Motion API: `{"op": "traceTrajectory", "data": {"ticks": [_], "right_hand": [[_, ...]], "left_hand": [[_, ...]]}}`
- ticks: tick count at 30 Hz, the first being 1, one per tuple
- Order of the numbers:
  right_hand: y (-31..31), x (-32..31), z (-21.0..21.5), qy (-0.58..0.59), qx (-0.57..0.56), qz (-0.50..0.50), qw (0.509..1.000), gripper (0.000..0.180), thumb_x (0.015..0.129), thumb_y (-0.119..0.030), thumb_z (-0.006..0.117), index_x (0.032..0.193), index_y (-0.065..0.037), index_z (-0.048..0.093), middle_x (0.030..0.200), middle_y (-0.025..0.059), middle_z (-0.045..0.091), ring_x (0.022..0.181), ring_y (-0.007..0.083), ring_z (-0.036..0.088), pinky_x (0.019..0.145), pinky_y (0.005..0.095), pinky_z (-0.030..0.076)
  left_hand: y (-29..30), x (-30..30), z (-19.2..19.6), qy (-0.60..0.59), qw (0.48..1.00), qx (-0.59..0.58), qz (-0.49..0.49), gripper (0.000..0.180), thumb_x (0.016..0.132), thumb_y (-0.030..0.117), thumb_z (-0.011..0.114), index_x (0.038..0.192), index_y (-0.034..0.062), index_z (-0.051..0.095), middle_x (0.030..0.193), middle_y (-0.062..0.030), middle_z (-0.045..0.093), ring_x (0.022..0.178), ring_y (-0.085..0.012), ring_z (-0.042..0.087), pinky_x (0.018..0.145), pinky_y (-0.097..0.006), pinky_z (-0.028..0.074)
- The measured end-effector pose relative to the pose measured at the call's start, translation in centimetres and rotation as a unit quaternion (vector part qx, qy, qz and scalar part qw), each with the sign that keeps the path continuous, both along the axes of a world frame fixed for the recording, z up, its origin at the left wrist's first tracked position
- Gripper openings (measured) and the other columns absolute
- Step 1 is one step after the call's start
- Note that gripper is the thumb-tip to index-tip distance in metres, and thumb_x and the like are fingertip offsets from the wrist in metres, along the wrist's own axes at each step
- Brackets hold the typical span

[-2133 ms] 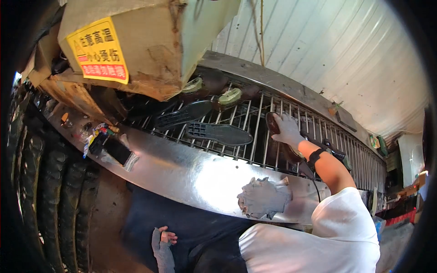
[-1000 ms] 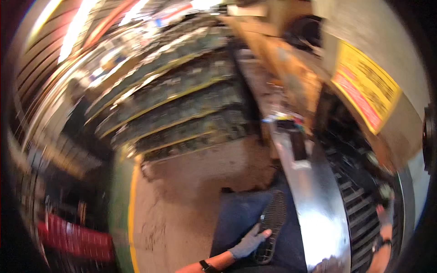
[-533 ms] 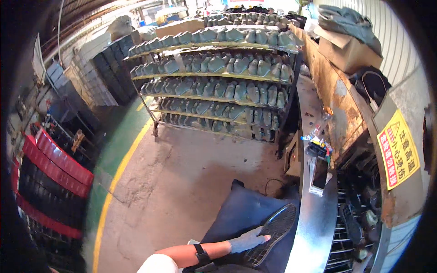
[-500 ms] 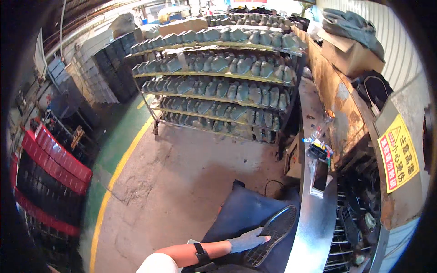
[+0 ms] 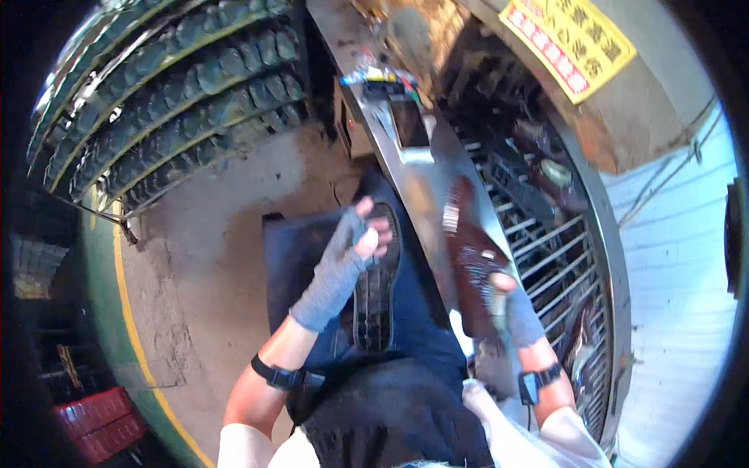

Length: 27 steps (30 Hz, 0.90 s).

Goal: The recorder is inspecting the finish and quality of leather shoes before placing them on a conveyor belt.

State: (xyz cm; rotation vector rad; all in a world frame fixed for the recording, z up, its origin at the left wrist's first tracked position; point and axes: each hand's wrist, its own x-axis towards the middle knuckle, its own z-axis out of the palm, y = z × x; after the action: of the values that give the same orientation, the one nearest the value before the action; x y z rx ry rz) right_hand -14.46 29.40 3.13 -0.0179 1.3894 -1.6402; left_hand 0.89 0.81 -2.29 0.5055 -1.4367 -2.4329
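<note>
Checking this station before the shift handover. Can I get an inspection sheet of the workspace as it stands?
Surface: shiny metal bench beside a metal grate.
Job's things: black shoe sole in left hand; dark brown sole in right hand.
Clutter: phone-like slab and small items on the bench.
Grips: both hands gloved, each closed on a sole.
Cables: nothing seen.
Surroundings: racks of soles, concrete floor, yellow warning sign.

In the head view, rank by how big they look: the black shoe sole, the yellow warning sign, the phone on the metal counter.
1. Black shoe sole, though nearness to the camera inflates it.
2. Yellow warning sign, partly cut off by the rim.
3. Phone, clearly smallest.
</note>
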Motion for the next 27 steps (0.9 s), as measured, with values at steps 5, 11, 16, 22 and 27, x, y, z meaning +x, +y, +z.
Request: {"op": "traceTrajectory", "data": {"ticks": [5, 11, 16, 22, 27], "right_hand": [[-8.9, 5.8, 0.6, 0.127, -0.12, 0.236, 0.956, 0.103, 0.096, -0.059, 0.075, 0.167, 0.003, 0.032, 0.158, 0.0192, 0.054, 0.15, 0.0253, 0.05, 0.127, 0.0393, 0.037], [-10.1, 7.4, 0.3, -0.084, -0.087, 0.205, 0.971, 0.083, 0.104, -0.066, 0.06, 0.149, 0.004, 0.056, 0.136, 0.0162, 0.07, 0.122, 0.0237, 0.071, 0.107, 0.0361, 0.057], [-8.4, 5.3, 2.5, -0.092, -0.105, 0.085, 0.987, 0.062, 0.109, -0.047, 0.063, 0.146, 0.003, 0.06, 0.128, 0.0162, 0.074, 0.109, 0.0225, 0.075, 0.099, 0.0359, 0.062], [-6.5, 2.7, 2.1, -0.082, -0.07, 0.034, 0.994, 0.056, 0.112, -0.042, 0.06, 0.146, 0.002, 0.059, 0.131, 0.0179, 0.073, 0.112, 0.0242, 0.075, 0.099, 0.0369, 0.063], [-8.5, 3.8, -1.6, -0.15, -0.111, 0.089, 0.978, 0.092, 0.103, -0.075, 0.051, 0.153, 0.003, 0.051, 0.138, 0.025, 0.069, 0.116, 0.035, 0.074, 0.104, 0.0452, 0.062]], "left_hand": [[-1.1, 1.1, 4.2, 0.071, 0.994, 0.06, 0.052, 0.092, 0.101, 0.049, 0.073, 0.169, 0.0057, 0.027, 0.15, -0.0237, 0.06, 0.14, -0.0365, 0.059, 0.114, -0.05, 0.054], [-1.8, 1.6, 2.7, 0.119, 0.985, 0.124, -0.005, 0.087, 0.105, 0.056, 0.065, 0.166, 0.0037, 0.033, 0.149, -0.0213, 0.062, 0.138, -0.0321, 0.061, 0.116, -0.047, 0.052], [-4.2, -3.1, -3.7, -0.217, 0.851, -0.478, 0.028, 0.071, 0.104, 0.052, 0.066, 0.16, 0.0099, 0.05, 0.154, -0.0215, 0.058, 0.146, -0.038, 0.053, 0.125, -0.045, 0.04], [-5.0, -3.2, -2.9, -0.16, 0.895, -0.416, -0.025, 0.054, 0.1, 0.043, 0.07, 0.136, 0.0024, 0.068, 0.126, -0.0201, 0.074, 0.123, -0.0339, 0.07, 0.103, -0.042, 0.055], [-7.3, -1.5, 2.2, -0.014, 0.996, 0.072, -0.045, 0.057, 0.105, 0.041, 0.065, 0.145, 0.0003, 0.062, 0.127, -0.0104, 0.073, 0.114, -0.0216, 0.071, 0.102, -0.035, 0.057]]}}
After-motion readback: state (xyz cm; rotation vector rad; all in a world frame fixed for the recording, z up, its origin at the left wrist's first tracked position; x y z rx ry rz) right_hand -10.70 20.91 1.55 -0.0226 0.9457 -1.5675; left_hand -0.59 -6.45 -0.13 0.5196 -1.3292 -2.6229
